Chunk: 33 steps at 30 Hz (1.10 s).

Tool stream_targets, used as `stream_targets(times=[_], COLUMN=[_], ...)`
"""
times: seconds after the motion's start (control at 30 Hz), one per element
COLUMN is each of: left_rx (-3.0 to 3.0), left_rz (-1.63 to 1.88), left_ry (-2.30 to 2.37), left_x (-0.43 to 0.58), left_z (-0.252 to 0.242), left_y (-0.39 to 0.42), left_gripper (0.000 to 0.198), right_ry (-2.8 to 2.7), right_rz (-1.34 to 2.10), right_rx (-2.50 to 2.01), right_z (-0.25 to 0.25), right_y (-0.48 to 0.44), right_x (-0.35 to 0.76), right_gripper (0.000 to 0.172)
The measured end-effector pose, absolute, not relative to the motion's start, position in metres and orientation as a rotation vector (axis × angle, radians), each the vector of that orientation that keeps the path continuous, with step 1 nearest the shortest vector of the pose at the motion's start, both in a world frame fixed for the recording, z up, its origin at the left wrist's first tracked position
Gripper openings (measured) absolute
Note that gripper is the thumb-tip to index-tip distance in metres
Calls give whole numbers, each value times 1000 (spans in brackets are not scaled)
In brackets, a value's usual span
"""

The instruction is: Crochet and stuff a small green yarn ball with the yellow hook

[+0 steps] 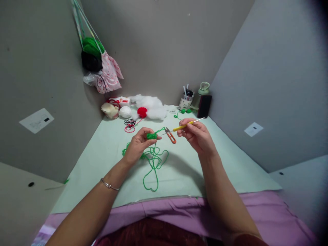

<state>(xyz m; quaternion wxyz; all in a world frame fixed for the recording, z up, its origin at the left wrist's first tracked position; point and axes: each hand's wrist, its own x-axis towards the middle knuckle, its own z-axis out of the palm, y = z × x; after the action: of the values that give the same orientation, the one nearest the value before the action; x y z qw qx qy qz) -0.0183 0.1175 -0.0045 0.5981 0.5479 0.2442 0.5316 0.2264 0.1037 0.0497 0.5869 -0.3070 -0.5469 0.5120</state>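
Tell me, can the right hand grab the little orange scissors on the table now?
Probably yes: the scissors lie close by, with nothing seen lying on them. But the right hand holds a yellow hook, so it isn't quite free.

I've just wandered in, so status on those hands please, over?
Left hand pinching green crocheted piece. Right hand gripping yellow-handled hook. Loose green yarn, orange snips lying close by.
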Motion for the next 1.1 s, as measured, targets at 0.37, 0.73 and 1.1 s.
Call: stream_targets(times=[0.37, 0.73, 1.1], left_rx=[1290, 1275, 1269], left_rz=[1243, 1286, 1284], left_ry=[568, 631, 652], left_x=[-18, -18, -19], left_z=[-2, -3, -4], left_y=[117, 118, 120], left_gripper=[28, 30, 34], right_ry=[-1256, -1303, -1403], right_rz=[1259, 1159, 1107], right_rx=[-580, -770, -824], right_z=[50, 45, 38], right_y=[105, 107, 107], right_x=[227, 226, 224], right_gripper=[8, 16, 31])
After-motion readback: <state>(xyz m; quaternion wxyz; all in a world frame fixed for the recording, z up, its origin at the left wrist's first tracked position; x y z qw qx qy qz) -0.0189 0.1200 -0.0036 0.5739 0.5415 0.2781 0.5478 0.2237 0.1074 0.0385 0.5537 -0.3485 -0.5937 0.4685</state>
